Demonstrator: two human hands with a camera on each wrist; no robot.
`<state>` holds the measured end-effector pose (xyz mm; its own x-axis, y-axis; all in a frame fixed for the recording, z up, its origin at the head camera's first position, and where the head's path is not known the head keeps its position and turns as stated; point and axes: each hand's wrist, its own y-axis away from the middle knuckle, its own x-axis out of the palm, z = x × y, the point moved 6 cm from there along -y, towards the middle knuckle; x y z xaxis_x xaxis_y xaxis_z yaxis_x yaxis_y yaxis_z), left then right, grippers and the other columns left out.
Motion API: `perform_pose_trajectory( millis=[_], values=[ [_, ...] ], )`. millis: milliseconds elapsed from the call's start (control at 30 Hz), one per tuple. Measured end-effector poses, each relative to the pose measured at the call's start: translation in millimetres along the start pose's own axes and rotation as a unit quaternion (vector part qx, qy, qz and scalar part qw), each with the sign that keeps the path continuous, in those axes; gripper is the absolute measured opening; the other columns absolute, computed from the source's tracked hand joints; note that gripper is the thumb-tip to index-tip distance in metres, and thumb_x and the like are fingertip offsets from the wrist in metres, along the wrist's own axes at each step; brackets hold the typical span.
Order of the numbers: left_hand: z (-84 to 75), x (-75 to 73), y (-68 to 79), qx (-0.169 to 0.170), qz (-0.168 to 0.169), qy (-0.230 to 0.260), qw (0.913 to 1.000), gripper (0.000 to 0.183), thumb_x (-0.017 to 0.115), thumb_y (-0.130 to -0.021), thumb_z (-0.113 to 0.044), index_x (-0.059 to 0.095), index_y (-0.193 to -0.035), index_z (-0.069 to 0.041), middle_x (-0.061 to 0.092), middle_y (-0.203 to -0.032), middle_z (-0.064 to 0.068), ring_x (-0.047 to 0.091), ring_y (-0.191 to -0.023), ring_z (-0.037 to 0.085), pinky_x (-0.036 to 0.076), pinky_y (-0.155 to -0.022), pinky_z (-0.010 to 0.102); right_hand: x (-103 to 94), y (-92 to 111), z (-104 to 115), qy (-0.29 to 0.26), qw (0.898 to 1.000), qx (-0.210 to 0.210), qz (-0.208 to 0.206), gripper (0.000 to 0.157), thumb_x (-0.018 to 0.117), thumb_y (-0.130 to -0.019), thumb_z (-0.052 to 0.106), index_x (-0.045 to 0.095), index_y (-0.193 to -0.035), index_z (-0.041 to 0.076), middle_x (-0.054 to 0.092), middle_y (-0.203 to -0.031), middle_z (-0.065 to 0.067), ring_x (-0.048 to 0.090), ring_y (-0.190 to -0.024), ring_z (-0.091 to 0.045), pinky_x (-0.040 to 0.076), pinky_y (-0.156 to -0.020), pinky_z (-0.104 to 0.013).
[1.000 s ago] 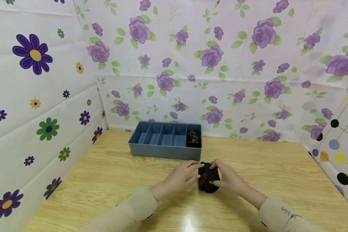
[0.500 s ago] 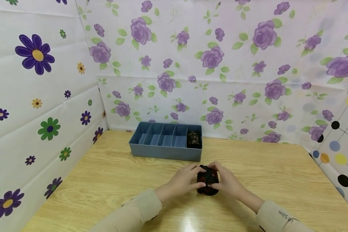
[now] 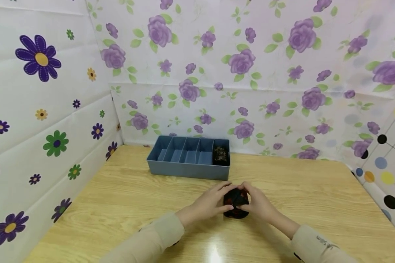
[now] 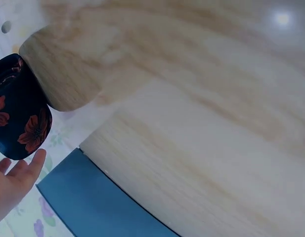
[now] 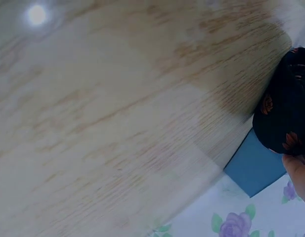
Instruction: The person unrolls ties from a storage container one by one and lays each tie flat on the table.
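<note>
A rolled black cloth with red flowers [image 3: 236, 201] stands on the table in the head view, between both hands. My left hand [image 3: 213, 201] holds its left side, thumb in front and fingers at the far upper edge. From the right, my right hand [image 3: 258, 204] grips it the same way. Dark floral fabric [image 4: 20, 116] shows in the left wrist view, with left fingertips [image 4: 37, 159] at its lower edge. The right wrist view has the roll [image 5: 278, 116] at its right border, the right hand [image 5: 299, 177] against it. The fingers partly cover the roll.
Beyond the hands stands a blue-grey divided box [image 3: 188, 170]. Its rightmost compartment contains a black item with gold markings [image 3: 220, 155]. The wooden table [image 3: 303, 186] runs back to a flowered wall covering [image 3: 210, 73].
My left hand has moved right and closed in on the cloth, its thumb now against the front. My right hand stays on it with little movement. The box has not moved.
</note>
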<state>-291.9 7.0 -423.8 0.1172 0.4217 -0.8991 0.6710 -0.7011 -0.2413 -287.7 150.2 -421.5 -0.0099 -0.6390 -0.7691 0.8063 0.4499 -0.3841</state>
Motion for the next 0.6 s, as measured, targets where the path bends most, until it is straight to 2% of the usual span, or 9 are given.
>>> perform_pose_trajectory(
  millis=[167, 300, 433, 600],
  values=[
    [2.9, -0.6, 2.1, -0.007, 0.030, 0.024, 0.9992, 0.063, 0.058, -0.093, -0.037, 0.030, -0.148, -0.025, 0.038, -0.145, 0.005, 0.042, -0.131, 0.021, 0.045, -0.103, 0.035, 0.8, 0.4, 0.2, 0.001, 1.000, 0.000, 0.022, 0.047, 0.080, -0.071, 0.001, 0.054, -0.110, 0.004, 0.064, -0.111, -0.012, 0.063, -0.099, -0.028, 0.055, -0.081, -0.038],
    [6.7, -3.3, 6.0, -0.023, 0.041, 0.050, 0.9976, 0.053, 0.049, -0.097, -0.039, 0.037, -0.145, -0.023, 0.040, -0.142, 0.006, 0.044, -0.126, 0.020, 0.045, -0.102, 0.036, 2.7, 1.1, 0.6, -0.014, 0.999, 0.003, 0.045, 0.053, 0.078, -0.073, 0.000, 0.053, -0.119, 0.006, 0.060, -0.117, -0.009, 0.061, -0.102, -0.025, 0.054, -0.083, -0.037],
    [9.2, -5.8, 6.4, -0.020, 0.026, 0.049, 0.9983, 0.040, 0.037, -0.101, -0.039, 0.052, -0.133, -0.018, 0.048, -0.134, 0.005, 0.049, -0.119, 0.018, 0.046, -0.099, 0.034, 2.1, 1.1, 1.1, -0.009, 0.998, -0.002, 0.060, 0.053, 0.076, -0.075, -0.001, 0.053, -0.122, 0.005, 0.059, -0.118, -0.011, 0.059, -0.098, -0.023, 0.054, -0.080, -0.034],
    [9.6, -8.4, 5.9, -0.006, -0.005, 0.008, 0.9999, 0.026, 0.046, -0.101, -0.028, 0.064, -0.115, -0.015, 0.056, -0.117, 0.001, 0.053, -0.108, 0.015, 0.048, -0.094, 0.028, -1.0, -0.2, 3.5, 0.009, 0.998, -0.011, 0.068, 0.050, 0.076, -0.074, -0.002, 0.055, -0.119, 0.003, 0.058, -0.115, -0.013, 0.059, -0.100, -0.026, 0.054, -0.081, -0.036]
  ],
)
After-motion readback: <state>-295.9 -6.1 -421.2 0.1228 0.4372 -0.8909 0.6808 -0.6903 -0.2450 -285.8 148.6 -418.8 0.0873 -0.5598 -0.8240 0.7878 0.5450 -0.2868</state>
